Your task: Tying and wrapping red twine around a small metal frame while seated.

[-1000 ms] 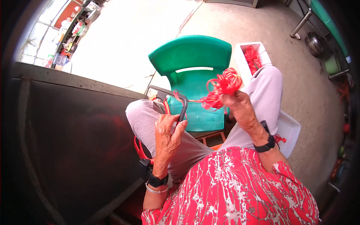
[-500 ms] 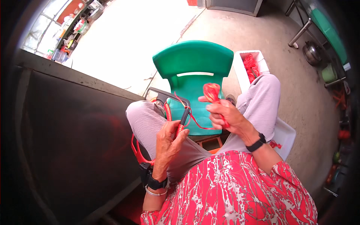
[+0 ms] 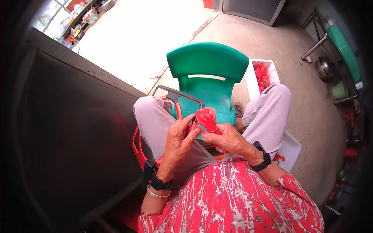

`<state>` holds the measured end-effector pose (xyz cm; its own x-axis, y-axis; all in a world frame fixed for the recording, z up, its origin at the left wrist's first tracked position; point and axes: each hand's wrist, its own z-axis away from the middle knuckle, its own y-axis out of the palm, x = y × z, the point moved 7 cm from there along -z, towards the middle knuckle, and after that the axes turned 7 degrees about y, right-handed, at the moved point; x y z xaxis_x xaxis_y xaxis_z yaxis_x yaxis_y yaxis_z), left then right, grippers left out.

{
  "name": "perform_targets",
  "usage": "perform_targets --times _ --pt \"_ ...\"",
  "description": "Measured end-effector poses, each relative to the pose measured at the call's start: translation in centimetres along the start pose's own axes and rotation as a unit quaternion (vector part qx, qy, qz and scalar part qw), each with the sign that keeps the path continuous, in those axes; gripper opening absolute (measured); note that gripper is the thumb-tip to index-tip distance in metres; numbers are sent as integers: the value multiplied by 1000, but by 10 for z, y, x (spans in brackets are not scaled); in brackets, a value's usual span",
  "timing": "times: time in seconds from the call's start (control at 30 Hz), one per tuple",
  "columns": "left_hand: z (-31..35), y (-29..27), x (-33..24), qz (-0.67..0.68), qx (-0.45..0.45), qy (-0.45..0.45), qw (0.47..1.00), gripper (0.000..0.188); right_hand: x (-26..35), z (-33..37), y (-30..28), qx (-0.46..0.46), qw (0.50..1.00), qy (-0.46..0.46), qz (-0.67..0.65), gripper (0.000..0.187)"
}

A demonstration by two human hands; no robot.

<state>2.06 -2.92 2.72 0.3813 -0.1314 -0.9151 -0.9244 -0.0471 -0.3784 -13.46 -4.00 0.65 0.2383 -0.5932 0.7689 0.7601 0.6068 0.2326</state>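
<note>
There is one held bundle of red cord (image 3: 206, 117), one dark frame (image 3: 178, 93), one slotted green chair (image 3: 210, 62), one white box (image 3: 253, 86), one white tray (image 3: 292, 147), two black wristbands (image 3: 159, 183) and one bracelet (image 3: 157, 194).

Pale floor (image 3: 314, 124) | on it: green chair (image 3: 208, 62) | white open-topped box (image 3: 253, 83)

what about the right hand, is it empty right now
No, the right hand pinches a looped bundle of red cord between thumb and fingers.

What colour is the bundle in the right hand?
The bundle is bright red, shown best in the head view.
</note>
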Motion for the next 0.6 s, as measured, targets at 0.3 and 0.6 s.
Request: perform_targets --times 0.3,0.6 --pt "7 1 21 -11 13 -5 1000 39 -29 66 -32 -65 995 60 43 30" --pt "8 5 22 61 14 -63 996 36 -31 58 -52 -222 959 -68 163 19"
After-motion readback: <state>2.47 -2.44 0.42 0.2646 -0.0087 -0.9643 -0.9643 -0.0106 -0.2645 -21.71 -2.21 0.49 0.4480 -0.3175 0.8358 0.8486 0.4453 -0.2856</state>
